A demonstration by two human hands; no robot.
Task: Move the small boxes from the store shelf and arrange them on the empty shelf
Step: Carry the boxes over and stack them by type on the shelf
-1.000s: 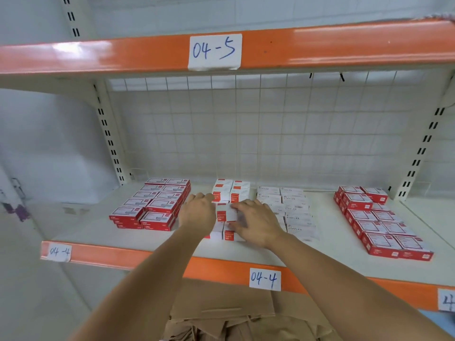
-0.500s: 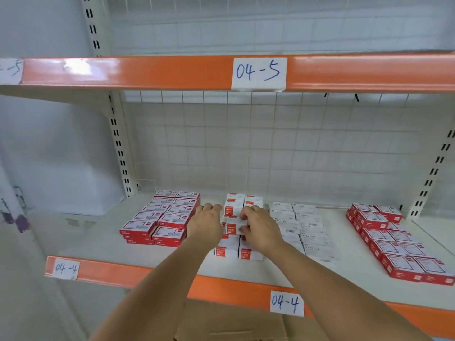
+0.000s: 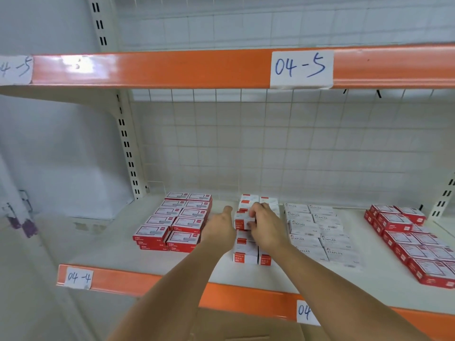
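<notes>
Two bare arms are reaching up from the bottom of the frame toward the lower shelf, the one edged in orange with a paper tag reading 04-4. The right hand is sitting at the centre of the picture, its fingers curling over the top of a small white-and-red box and gripping it from the right side, the thumb tucking in below. That box is lying on the middle stack of small boxes, which is running front to back on the shelf. The left hand is hanging just left of that box with its fingers loosely extended and the thumb pointing up; whether it is touching the box I cannot tell, and it is not clasping anything.

To the left of the hands, a block of red boxes is standing in two neat columns, several layers high. Just right of the hands, white boxes marked STAPLES are lying in two rows. Further right, near the frame's edge, another group of red boxes is stretching toward the lower right corner.

Across the upper part of the picture, an orange beam is carrying a paper label reading 04-5. A white wire grid is backing the shelf.
</notes>
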